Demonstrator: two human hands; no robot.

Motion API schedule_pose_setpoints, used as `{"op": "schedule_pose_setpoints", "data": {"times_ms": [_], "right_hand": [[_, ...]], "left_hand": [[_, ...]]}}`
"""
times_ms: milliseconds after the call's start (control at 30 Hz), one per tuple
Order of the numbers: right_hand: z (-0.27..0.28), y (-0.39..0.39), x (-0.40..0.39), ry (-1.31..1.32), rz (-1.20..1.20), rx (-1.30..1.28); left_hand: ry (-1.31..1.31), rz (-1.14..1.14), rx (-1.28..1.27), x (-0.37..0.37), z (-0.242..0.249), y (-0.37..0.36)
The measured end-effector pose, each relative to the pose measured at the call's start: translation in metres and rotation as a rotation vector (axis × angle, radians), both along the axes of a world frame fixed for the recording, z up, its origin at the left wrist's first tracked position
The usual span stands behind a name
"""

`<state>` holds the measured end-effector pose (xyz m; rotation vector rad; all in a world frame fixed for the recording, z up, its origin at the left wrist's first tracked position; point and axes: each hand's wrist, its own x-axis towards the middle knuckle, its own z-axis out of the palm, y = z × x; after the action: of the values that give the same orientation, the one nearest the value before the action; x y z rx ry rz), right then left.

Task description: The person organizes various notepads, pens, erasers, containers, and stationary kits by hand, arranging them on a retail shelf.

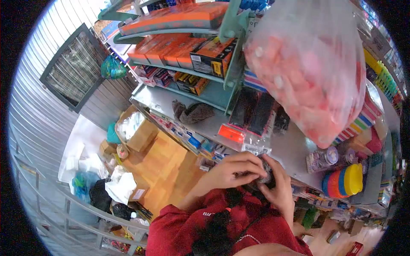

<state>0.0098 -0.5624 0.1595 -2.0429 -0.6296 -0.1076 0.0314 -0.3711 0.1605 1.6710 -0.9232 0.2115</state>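
Close to my red shirt (183,230), a small dark, shiny, roundish thing (267,174) is gripped by my right hand (279,183), thumb on the near side and fingers around the far side. My left hand (239,170) meets it from the left, its fingers curled and pressed together at the thing's edge. What the left fingertips pinch is too small to make out. Just beyond the hands, clear plastic packets (256,147) lie at the counter's edge, with an orange-labelled black packet (232,133) behind them.
A large clear bag of pink items (307,81) stands on the grey counter (286,149). Purple-lidded jars (322,158) and stacked coloured cups (346,181) are at right. Orange boxes (171,49) fill the shelves. A grey cloth (192,112) lies below; a cardboard box (145,132) is on the floor.
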Motion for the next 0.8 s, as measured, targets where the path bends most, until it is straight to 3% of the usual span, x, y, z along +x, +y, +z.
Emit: {"op": "schedule_pose_setpoints", "data": {"times_ms": [100,167,233,333,433,467,533,633,767,800], "right_hand": [[-0.005,0.016,0.008,-0.003,-0.036,0.005],[-0.008,0.024,0.012,-0.023,-0.052,-0.019],[-0.008,0.034,0.012,-0.023,-0.098,-0.023],[-0.010,0.040,0.011,-0.048,-0.134,-0.049],[-0.015,0.043,0.012,-0.034,-0.254,0.077],[-0.020,0.042,0.013,-0.040,-0.289,0.113],[-0.024,0.043,0.013,0.005,-0.417,0.216],[-0.035,0.031,0.016,0.002,-0.534,0.316],[-0.037,0.015,0.021,0.058,-0.614,0.417],[-0.038,0.011,0.024,0.002,-0.648,0.307]], "left_hand": [[-0.006,0.277,0.050,0.021,0.001,0.046],[-0.048,0.613,0.095,0.043,-0.011,0.081],[-0.227,0.922,0.242,0.068,-0.023,0.111],[-0.299,1.178,0.627,0.078,-0.036,0.126],[-0.291,1.029,0.710,0.095,-0.085,0.151],[-0.190,0.997,0.593,0.094,-0.094,0.153],[0.017,0.945,0.362,0.089,-0.096,0.152],[0.117,0.932,0.162,0.080,-0.098,0.149],[0.031,0.867,0.095,0.078,-0.079,0.143],[0.016,0.892,0.082,0.077,-0.076,0.139]]}}
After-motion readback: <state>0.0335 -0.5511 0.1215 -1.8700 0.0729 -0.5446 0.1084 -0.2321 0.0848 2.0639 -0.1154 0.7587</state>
